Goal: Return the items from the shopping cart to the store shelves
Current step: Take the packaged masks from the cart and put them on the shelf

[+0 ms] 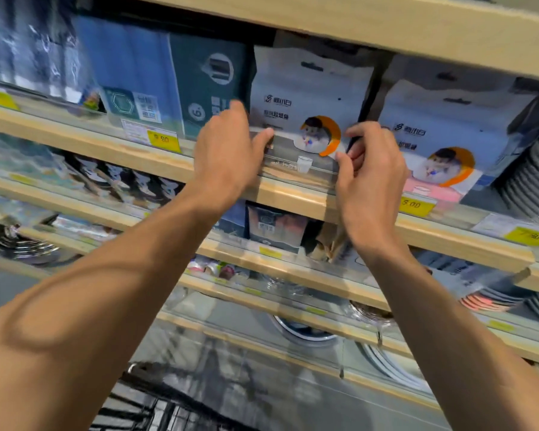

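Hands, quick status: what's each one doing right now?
Left hand: closed on the left edge of the white pouch at the shelf.
Right hand: closed on the same pouch's right edge.

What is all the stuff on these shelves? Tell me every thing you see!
White packet: one, white with an orange ring picture, upper shelf, held at both sides.
Matching packet: one, white and pink, right of the first.
Boxes: two, blue and teal, left of the packets.
Price tags: several, yellow, on shelf edges.
Plates: a stack, grey, far right.
Shelves: several, light wood.
Shopping cart: one, dark wire, bottom of the picture.
Left hand: on the white packet's left edge.
Right hand: on its right edge.
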